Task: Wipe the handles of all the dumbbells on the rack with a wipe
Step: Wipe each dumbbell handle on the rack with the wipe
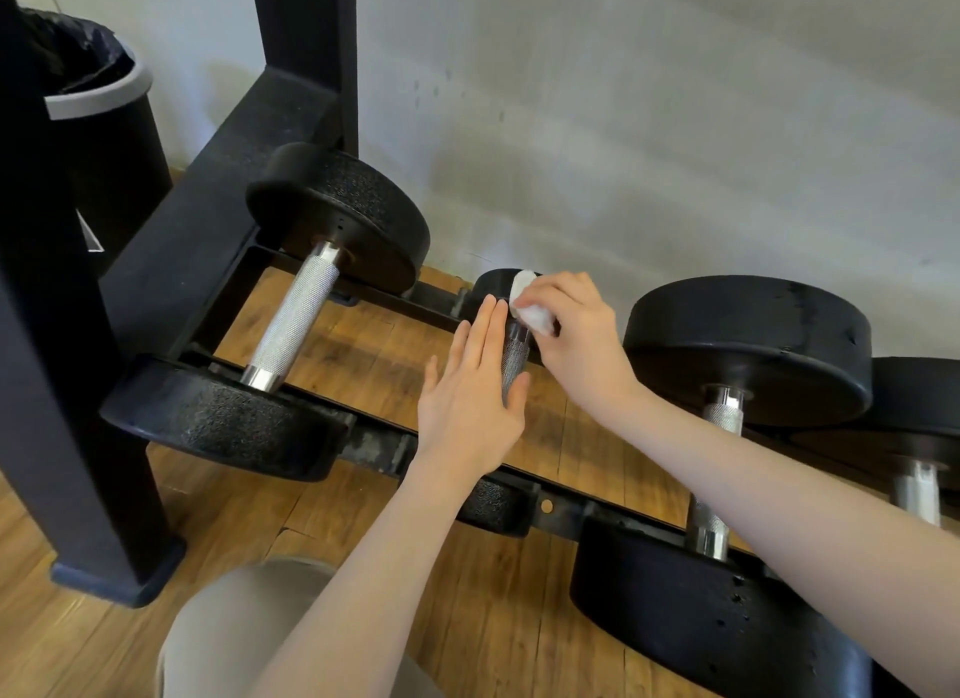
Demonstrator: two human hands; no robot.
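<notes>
A low black rack [384, 447] holds several black dumbbells with knurled steel handles. My right hand [576, 334] pinches a crumpled white wipe [532, 310] against the far end of the small middle dumbbell's handle [514, 357]. My left hand [470, 391] lies flat with straight fingers against the left side of that handle, hiding its near part. A large dumbbell with its handle [293, 315] bare sits to the left. Another large dumbbell [748, 349] sits to the right, its handle partly behind my right forearm.
A black bin with a grey rim [98, 100] stands at the far left behind a black rack post [52, 334]. A pale wall runs close behind the rack. Wooden floor [78, 635] lies beneath, and my knee [244, 630] is at the bottom.
</notes>
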